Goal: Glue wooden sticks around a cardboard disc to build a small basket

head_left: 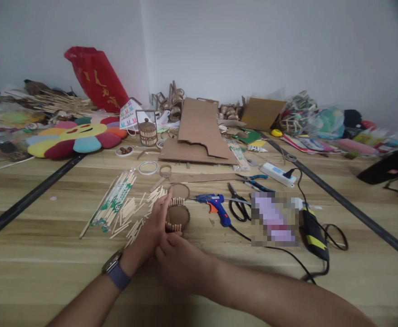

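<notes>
Left hand (151, 225), fingers extended together, touches the round stick-and-cardboard basket (178, 218) at lower center; right hand (181, 261) curls at its near edge, grip unclear. Blue glue gun (215, 204), black-handled scissors (238, 206) lie right of center.

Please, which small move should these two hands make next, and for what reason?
I would probably press gently to steady the short sticks along the near edge of the round cardboard piece. The left hand is already at its left side, the right hand is at the near edge, and the glue gun lies to the right, in neither hand.
</notes>
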### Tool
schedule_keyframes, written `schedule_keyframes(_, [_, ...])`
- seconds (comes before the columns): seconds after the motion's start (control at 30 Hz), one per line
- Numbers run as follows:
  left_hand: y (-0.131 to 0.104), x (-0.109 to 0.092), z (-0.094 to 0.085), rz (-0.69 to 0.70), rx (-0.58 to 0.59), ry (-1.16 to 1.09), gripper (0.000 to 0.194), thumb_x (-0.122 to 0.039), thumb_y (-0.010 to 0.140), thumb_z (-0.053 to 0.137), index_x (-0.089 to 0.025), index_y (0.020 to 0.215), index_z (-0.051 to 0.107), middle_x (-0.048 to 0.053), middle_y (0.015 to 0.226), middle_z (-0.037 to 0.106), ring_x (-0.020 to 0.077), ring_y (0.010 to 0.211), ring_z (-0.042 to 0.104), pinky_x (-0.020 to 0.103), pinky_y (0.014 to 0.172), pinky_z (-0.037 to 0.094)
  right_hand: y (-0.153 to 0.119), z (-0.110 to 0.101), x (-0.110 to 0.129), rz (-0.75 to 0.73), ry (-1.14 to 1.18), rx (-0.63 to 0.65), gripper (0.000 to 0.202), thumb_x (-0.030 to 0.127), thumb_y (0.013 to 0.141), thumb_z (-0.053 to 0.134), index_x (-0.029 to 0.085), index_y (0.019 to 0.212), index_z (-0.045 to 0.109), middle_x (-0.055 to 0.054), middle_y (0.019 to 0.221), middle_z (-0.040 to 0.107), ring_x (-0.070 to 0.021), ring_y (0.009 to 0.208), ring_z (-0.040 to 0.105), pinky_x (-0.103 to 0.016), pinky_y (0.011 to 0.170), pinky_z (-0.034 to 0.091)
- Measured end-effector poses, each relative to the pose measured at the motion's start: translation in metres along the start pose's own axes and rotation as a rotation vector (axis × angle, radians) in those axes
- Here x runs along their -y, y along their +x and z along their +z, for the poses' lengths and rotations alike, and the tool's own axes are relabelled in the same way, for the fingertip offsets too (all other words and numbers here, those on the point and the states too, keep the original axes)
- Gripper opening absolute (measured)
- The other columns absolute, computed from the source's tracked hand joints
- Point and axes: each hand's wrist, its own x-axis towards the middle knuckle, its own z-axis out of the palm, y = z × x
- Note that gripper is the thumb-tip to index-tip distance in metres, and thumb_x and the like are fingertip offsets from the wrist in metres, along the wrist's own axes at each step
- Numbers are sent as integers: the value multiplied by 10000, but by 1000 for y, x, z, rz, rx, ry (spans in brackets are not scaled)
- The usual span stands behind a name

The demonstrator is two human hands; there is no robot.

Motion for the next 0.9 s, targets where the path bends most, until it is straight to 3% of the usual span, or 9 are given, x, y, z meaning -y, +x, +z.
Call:
schedule_keyframes(0.1, [1,-3,-1,-23,-6,-9,942,-179,847,643,-309,1562,45,156,1558,287,355,1464,305,548,1182,326,-5,-3,-2,8,95,-15,164,172,908,575,102,910,723,-112,840,709,-268,803,623,-397,652,468])
schedule_keyframes(0.23, [1,-5,1,-34,-3,-16,1094,-212,746,776,-296,1564,54,161,1562,283,370,1465,292,569,1183,317,-28,-4,-9,82,362,-86,96,190,840,595,136,885,660,-81,803,697,-219,730,603,-352,713,480])
schedule_keyframes(0.33, [2,-4,2,-39,-2,-16,1121,-227,731,802,-278,1565,55,173,1566,285,375,1465,292,596,1177,310,-49,2,-21,328,686,-189,74,123,739,577,188,773,584,-19,733,643,-156,639,558,-257,582,417])
schedule_keyframes(0.43, [2,-4,3,-37,-8,-7,1101,-213,732,799,-266,1562,78,182,1562,301,382,1465,295,613,1167,314,-62,14,-38,642,987,-351,147,85,734,530,206,815,548,46,680,560,-107,582,516,-195,537,381])
schedule_keyframes(0.5, [2,-4,4,-40,-11,-6,1108,-200,721,803,-273,1561,83,176,1561,310,381,1469,290,610,1162,323,-65,22,-47,740,1098,-443,143,84,742,526,209,811,533,51,683,539,-101,592,506,-189,551,398])
schedule_keyframes(0.57, [2,-3,4,-47,-12,-5,1122,-203,710,811,-281,1560,83,172,1560,315,382,1469,293,609,1159,331,-65,28,-52,759,1160,-498,155,85,743,535,205,840,546,41,713,555,-104,620,516,-200,585,431])
schedule_keyframes(0.7, [2,-3,5,-49,-15,-8,1120,-203,708,815,-287,1557,90,169,1545,337,383,1457,319,617,1158,329,-62,33,-52,731,1199,-487,210,104,761,556,198,945,595,21,765,605,-114,666,552,-216,626,465])
schedule_keyframes(0.9, [1,-5,5,-29,-2,9,1124,-185,716,801,-300,1553,60,170,1539,327,391,1452,319,629,1153,333,-62,33,-48,727,1219,-424,160,78,723,559,199,822,594,34,709,607,-114,628,559,-201,588,435])
